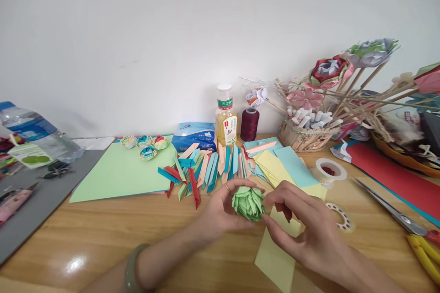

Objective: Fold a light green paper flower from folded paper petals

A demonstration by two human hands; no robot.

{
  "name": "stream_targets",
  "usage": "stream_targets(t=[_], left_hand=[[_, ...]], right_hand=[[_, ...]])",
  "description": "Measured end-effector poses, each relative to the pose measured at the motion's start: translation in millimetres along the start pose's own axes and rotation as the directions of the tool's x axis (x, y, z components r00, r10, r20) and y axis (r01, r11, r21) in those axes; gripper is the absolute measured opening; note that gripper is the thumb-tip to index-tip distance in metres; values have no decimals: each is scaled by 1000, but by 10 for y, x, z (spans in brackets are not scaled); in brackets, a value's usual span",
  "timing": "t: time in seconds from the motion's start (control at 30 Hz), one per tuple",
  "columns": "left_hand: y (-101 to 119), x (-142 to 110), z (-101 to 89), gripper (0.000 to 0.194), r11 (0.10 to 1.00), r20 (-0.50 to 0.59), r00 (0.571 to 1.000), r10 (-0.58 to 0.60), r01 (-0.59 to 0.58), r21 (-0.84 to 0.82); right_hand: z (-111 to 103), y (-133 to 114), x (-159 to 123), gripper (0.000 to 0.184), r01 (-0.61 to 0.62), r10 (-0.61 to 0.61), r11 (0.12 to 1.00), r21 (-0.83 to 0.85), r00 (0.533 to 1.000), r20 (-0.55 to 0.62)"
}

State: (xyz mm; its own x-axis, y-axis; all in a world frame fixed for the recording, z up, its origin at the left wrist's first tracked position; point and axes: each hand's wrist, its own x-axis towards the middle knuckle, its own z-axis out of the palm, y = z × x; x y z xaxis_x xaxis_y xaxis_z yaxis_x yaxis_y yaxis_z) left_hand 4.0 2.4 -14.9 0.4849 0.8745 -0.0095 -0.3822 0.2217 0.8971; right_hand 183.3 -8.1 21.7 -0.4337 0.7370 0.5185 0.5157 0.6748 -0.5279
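Observation:
A light-green paper flower (248,203) with many folded, pointed petals sits in my left hand (223,210), whose fingers curl around its back and underside. My right hand (305,224) is at the flower's right side, thumb and index finger at the petal edges with a gap between them; its other fingers are bent. Under the right hand lies a pale yellow paper sheet (277,256) on the wooden table. Just beyond the flower, several folded paper strips (213,167) in red, blue, green and peach are spread in a heap.
Behind stand a tissue pack (194,136), a drink bottle (226,119) and a maroon thread spool (249,124). At right are a ribbon roll (329,171), scissors (395,213) and a basket (305,137). Small paper flowers (147,152) rest on green sheets (113,174) at left.

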Motion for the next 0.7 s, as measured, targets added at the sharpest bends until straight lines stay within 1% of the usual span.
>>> stream_targets(t=[0.1,0.17,0.27,0.33,0.53,0.63,0.7], left_hand=[[24,-8,9,56,1000,-14,1000,-25,26,14],[22,-10,7,59,1000,-12,1000,-26,26,11],[-5,-7,-5,60,1000,2,1000,-4,4,13],[-24,-3,-11,57,999,0,1000,15,-15,32],[-36,12,-10,54,995,-32,997,71,-69,73],[-40,13,-8,53,992,-24,995,93,-90,85],[-45,9,-8,53,991,-25,994,102,-100,86]], right_hand=[[4,-1,-22,7,2,-2,1000,16,1000,-7],[18,2,-32,8,23,-24,999,-24,999,-40],[53,24,-42,9,118,-144,977,-178,980,-137],[73,45,-50,9,177,-226,948,-264,959,-170],[87,91,-72,17,206,-282,904,-374,946,-160],[97,108,-82,18,230,-324,865,-446,935,-147],[105,118,-89,17,239,-334,852,-465,933,-133]])
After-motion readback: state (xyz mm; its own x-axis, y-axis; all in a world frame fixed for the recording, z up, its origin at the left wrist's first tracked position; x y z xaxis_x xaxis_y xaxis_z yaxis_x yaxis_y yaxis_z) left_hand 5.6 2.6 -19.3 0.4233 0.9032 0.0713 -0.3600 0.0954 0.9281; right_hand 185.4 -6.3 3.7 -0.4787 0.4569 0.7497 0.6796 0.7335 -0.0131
